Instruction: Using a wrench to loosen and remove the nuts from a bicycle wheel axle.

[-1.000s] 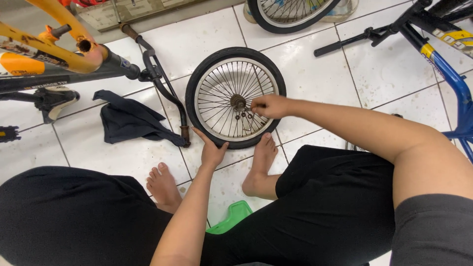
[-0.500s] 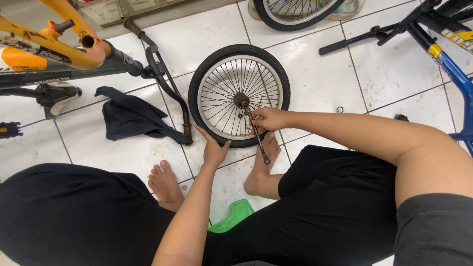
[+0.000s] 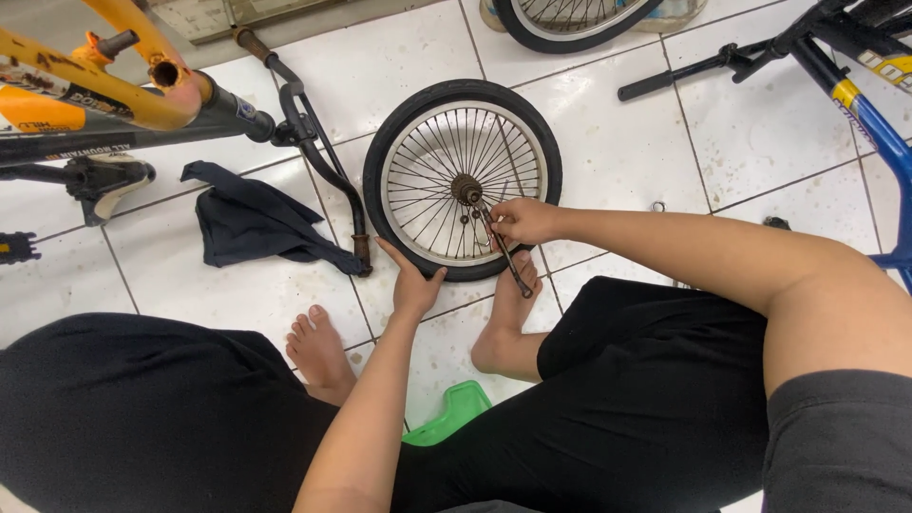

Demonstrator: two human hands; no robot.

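Bike repair shop: tiled floor point(image 3: 741, 133), bicycle frames point(image 3: 114, 95), loose wheels point(image 3: 463, 180).

— How's the light?
— Bright and even from overhead; the glossy white floor tiles point(image 3: 760, 123) give soft glare, with only faint shadows under the small black-tyred spoked wheel point(image 3: 463, 180).
— Sharpness?
— Crisp in the middle. The wide lens bends the edges, and the nearby black trousers point(image 3: 142, 418) look soft.

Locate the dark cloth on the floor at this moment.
In the head view the dark cloth lies crumpled on the white tiles, left of the small wheel, beside the black handlebar and below the orange bike frame.
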